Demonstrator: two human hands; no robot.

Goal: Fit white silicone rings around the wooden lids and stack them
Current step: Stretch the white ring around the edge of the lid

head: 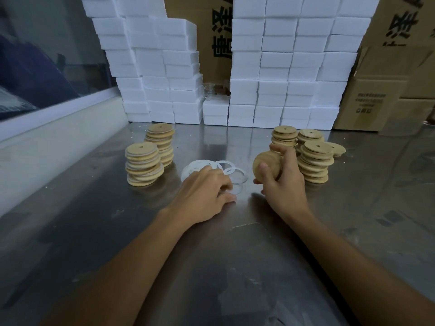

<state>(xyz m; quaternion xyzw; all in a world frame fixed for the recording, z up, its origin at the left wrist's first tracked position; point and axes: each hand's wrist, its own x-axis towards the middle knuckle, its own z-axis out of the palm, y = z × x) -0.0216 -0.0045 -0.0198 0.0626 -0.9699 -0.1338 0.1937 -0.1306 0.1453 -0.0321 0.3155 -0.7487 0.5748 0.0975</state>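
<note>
A scuffed steel table [113,231] is backed by stacked white foam boxes [289,67] and cardboard cartons [388,90]. The right hand [282,182] grips a wooden lid [264,167] beside bare lid stacks [314,161]. The left hand [202,191] pinches at loose silicone rings [226,170], with ringed stacks [143,163] further left.

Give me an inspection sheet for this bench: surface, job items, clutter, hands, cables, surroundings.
Surface: steel table, scuffed, with white crumbs near the back.
Job's things: loose white rings at centre; two lid stacks on the left showing white edges; plain lid stacks on the right.
Clutter: nothing seen beyond the crumbs.
Hands: left hand rests on the rings, fingers curled at one; right hand grips a single lid above the table.
Cables: nothing seen.
Surroundings: white foam boxes stacked along the back, cardboard cartons behind and right, window at left.
</note>
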